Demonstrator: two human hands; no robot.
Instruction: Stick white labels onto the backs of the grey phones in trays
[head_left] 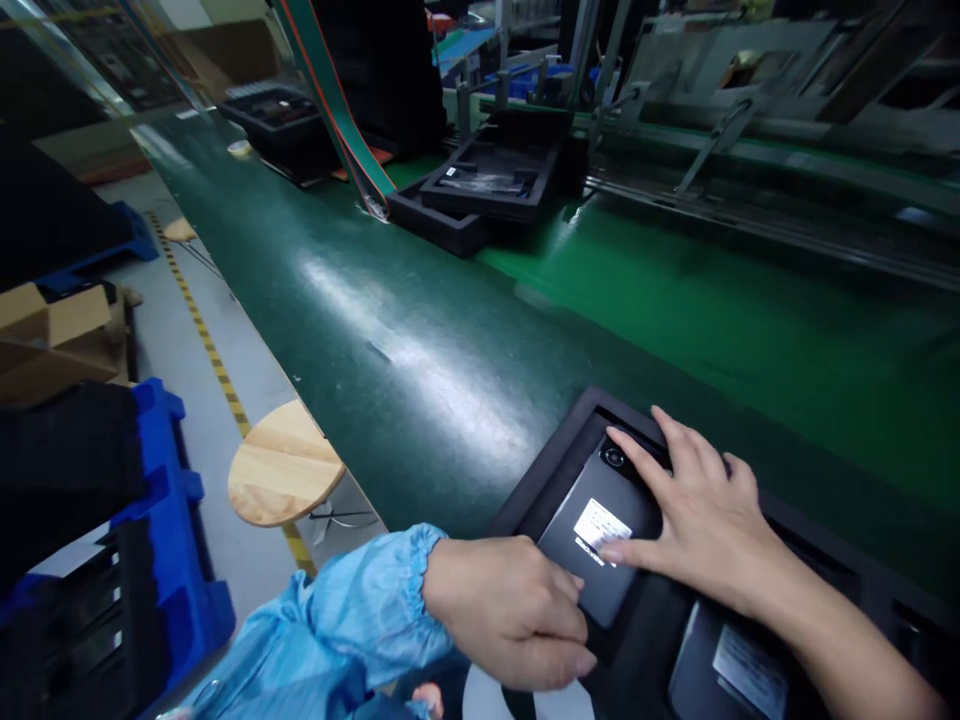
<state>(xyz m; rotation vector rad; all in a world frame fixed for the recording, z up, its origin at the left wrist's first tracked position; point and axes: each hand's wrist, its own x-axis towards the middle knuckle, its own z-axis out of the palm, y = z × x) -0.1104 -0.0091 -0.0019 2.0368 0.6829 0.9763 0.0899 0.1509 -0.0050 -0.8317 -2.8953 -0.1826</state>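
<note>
A dark grey tablet (577, 510) marked "Blackview" lies back up in a black foam tray (517, 505), with a camera lens at its top and a white label. My right hand (697, 500) is spread over its upper right part. The index fingertip is by the camera and the thumb rests near the label's lower edge. At the tablet's lower left edge is my left hand (517, 610), in a blue sleeve, its fingers curled in. What those fingers hold, if anything, is hidden. A second tablet (720, 670) with a label sits in the tray below my right wrist.
The tray stands on a long green bench (420, 300). Farther along are stacked black trays (495, 170) and another tray pile (274, 105). A green strip (330, 90) slants down to the bench. On the left are a wooden stool (285, 465) and a blue pallet (169, 500).
</note>
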